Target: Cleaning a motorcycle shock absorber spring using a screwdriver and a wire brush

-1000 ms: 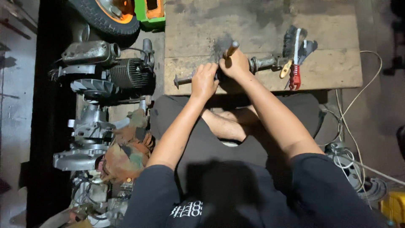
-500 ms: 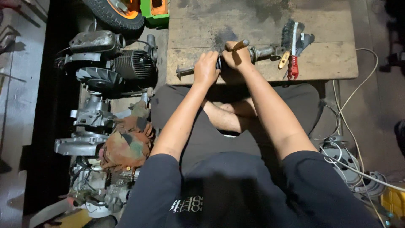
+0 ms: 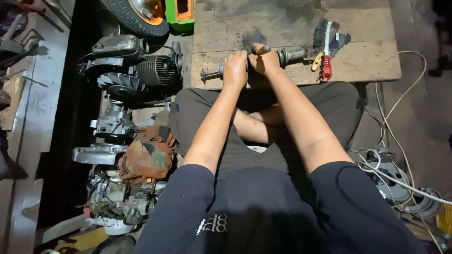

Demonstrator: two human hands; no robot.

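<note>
Since the earlier frames the wooden-handled tool in the right hand has tipped down, so only its rounded end now shows above the knuckles, and both hands sit slightly higher in view. Far left, on the floor: a small engine [image 3: 141,70] with a finned cylinder and fan cover, more grey engine castings [image 3: 110,127] below it, then a crumpled brown-and-green rag [image 3: 148,157]. A tyre on an orange rim [image 3: 139,16] lies at top, with a green box [image 3: 181,11] beside it. Next comes the wooden worktop [image 3: 367,66], stained dark near its middle. On its near edge lies a long metal shaft [image 3: 212,74], running left to right (its bolt-like left end sticks out past the hands). Left hand [image 3: 235,70]: fingers clenched around the shaft, palm down. Right hand [image 3: 265,60], touching the left: fingers closed on the wooden-handled tool [image 3: 263,48], held over the shaft's middle; the tool's working end is hidden. Right of the hands the thicker grey end of the shaft [image 3: 292,55] rests on the worktop. Just beyond it, a wire brush [image 3: 322,33] and a red-handled tool [image 3: 325,70] lie together, with a yellow-handled piece [image 3: 316,62] touching them. Far right, on the floor, white cables [image 3: 400,117] loop down to some round metal parts [image 3: 395,183].
</note>
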